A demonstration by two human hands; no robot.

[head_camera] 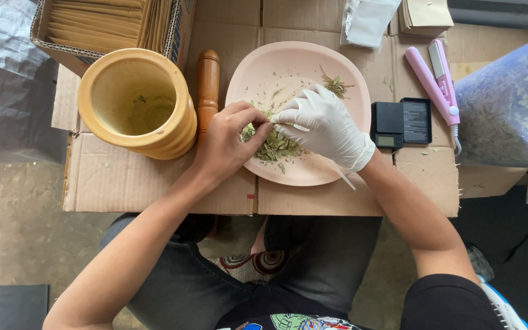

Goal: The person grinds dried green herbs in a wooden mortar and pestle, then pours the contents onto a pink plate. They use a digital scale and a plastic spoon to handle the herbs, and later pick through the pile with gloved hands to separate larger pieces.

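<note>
My left fingers (253, 117) are pinched narrow on a small tuft of dried leaves (274, 145), while my gloved right fingers (288, 116) close on a thin pale stick (341, 173) that runs back under the palm and pokes out past the wrist. Both hands meet over the leaf heap, which lies on the near middle of the pink plate.

From biggest down: flattened brown cardboard (154, 183) serves as my work surface, matte and creased. At the far right a clear plastic bag (502, 104) bulges with the same dried leaf. The yellow mortar (134, 104) is a thick-walled, ribbed cylinder with green crumbs at its bottom; a turned wooden pestle (208, 85) lies just beside it, smooth and reddish. The plate (294, 67) is a rounded square, satin-smooth, dusted with flecks. A carton of tan paper envelopes (102, 24) sits at the top left. Smaller still: a pink hinged sealer (435, 76), and a black pocket scale (402, 122) beside the plate.

To do this well, I judge I should keep my bare left hand (224, 143) pinching lightly so the brittle leaf doesn't crumble, and work the stick in my right hand (328, 125) low over the plate so loose bits fall back onto it.
</note>
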